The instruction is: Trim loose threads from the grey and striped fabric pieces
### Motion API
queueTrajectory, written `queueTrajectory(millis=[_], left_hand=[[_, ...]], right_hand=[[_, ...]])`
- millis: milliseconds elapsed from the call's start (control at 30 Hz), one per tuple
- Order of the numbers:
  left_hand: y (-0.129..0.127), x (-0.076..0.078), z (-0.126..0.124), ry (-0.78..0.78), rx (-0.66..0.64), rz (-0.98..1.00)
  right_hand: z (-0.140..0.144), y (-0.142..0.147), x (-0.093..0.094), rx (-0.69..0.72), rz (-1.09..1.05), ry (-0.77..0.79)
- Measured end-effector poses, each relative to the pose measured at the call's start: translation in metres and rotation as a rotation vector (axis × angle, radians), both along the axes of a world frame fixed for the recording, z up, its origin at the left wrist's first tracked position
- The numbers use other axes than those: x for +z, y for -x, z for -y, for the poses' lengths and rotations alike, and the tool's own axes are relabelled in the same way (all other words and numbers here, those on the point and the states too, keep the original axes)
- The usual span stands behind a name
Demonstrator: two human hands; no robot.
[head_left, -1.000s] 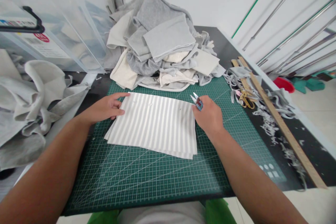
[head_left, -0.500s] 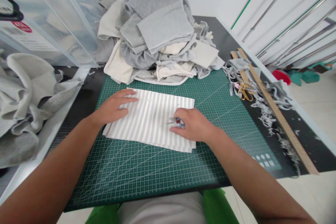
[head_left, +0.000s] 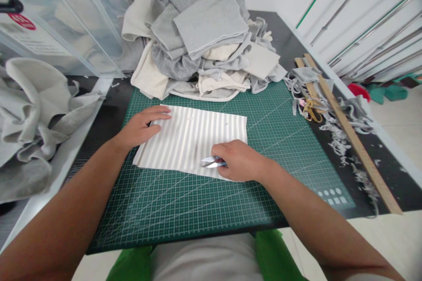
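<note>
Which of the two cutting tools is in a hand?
The small silver thread snips, gripped by the right hand over the striped fabric; the gold-handled scissors lie untouched.

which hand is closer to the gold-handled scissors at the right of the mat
Right. The right hand lies on the striped fabric, nearer the gold-handled scissors; the left hand rests at the fabric's far left edge.

Green cutting mat w/ white grid lies on dark table; heap of grey and cream fabric pcs sits at mat's far edge, overlapping it. Right of mat: wooden ruler along table edge, gold-handled scissors just beside it, grey offcuts and lint scattered around both. Left: clear plastic bins, crumpled pale cloth in front.
</note>
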State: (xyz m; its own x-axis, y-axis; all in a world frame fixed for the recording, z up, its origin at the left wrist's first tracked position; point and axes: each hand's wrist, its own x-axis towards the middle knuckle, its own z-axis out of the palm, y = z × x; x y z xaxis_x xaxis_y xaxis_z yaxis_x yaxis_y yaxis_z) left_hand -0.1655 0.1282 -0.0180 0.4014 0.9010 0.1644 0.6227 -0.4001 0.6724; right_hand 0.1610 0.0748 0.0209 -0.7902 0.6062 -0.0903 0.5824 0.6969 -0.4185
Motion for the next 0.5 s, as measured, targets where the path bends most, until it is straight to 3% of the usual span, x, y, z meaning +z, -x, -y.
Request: queueTrajectory(millis=[133, 333, 400, 500], left_hand=[[0.004, 0.000, 0.001, 0.034, 0.014, 0.159], [0.010, -0.006, -0.001, 0.050, 0.083, 0.344], [0.012, -0.008, -0.003, 0.049, 0.091, 0.333], [0.009, -0.009, -0.002, 0.010, 0.113, 0.134]], right_hand=[[-0.001, -0.003, -0.002, -0.132, -0.184, 0.018], [-0.013, -0.011, 0.002, -0.632, -0.756, 0.120], [-0.022, -0.015, 0.001, -0.795, -0.978, 0.220], [-0.038, -0.024, -0.007, -1.022, -1.244, 0.365]])
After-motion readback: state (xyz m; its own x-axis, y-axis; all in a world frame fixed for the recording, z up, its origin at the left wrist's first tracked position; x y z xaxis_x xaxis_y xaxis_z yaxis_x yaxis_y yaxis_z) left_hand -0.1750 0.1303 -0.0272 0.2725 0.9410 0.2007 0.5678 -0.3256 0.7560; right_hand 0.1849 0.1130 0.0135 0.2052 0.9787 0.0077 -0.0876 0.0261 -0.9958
